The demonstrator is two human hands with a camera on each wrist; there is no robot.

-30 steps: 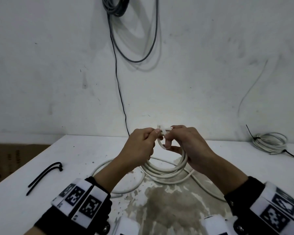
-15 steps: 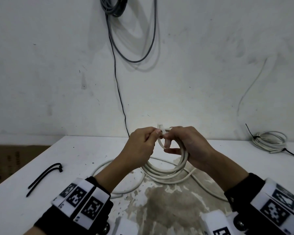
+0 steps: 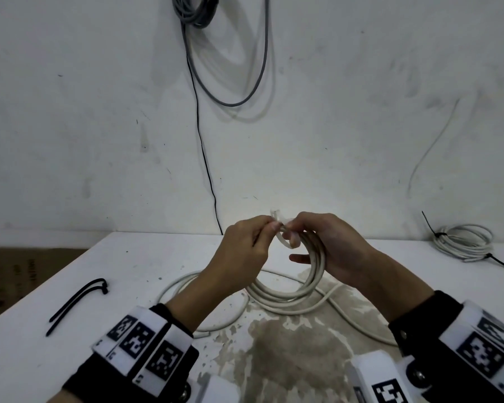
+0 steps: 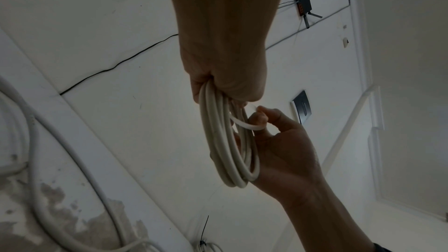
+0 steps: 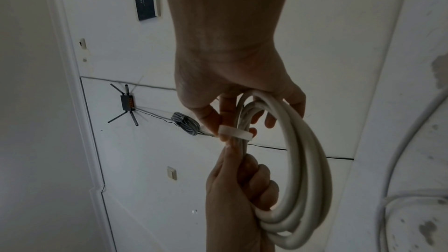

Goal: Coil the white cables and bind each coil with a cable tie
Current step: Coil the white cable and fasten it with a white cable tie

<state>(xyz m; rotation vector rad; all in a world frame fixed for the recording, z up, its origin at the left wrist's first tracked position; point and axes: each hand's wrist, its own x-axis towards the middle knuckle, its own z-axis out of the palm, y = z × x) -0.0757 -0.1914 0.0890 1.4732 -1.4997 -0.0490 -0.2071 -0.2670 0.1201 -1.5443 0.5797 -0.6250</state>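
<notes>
A coil of white cable [image 3: 314,274] hangs above the table [image 3: 70,359], held between both hands. My left hand [image 3: 269,228] grips the bundled strands at the coil's top [image 4: 213,114], with its fingers curled round them [image 5: 264,185]. A white cable tie [image 3: 282,241] loops round the coil there. My right hand [image 3: 290,231] pinches the tie [image 5: 235,133] between thumb and finger, and the coil [image 5: 305,160] runs across its other fingers. The two hands' fingertips meet at the tie [image 4: 242,124]. The tie's head is hidden.
A loose white cable [image 3: 184,283] trails on the table under the hands. Two black cable ties [image 3: 76,303] lie at the left. A bound white coil [image 3: 463,242] sits at the back right. Grey cable [image 3: 195,10] hangs on the wall. A cardboard box [image 3: 12,274] stands beyond the left edge.
Both hands stay in place at the top of the coil. The right hand's fingers have shifted on the tie, and the coil has swung slightly to the right.
</notes>
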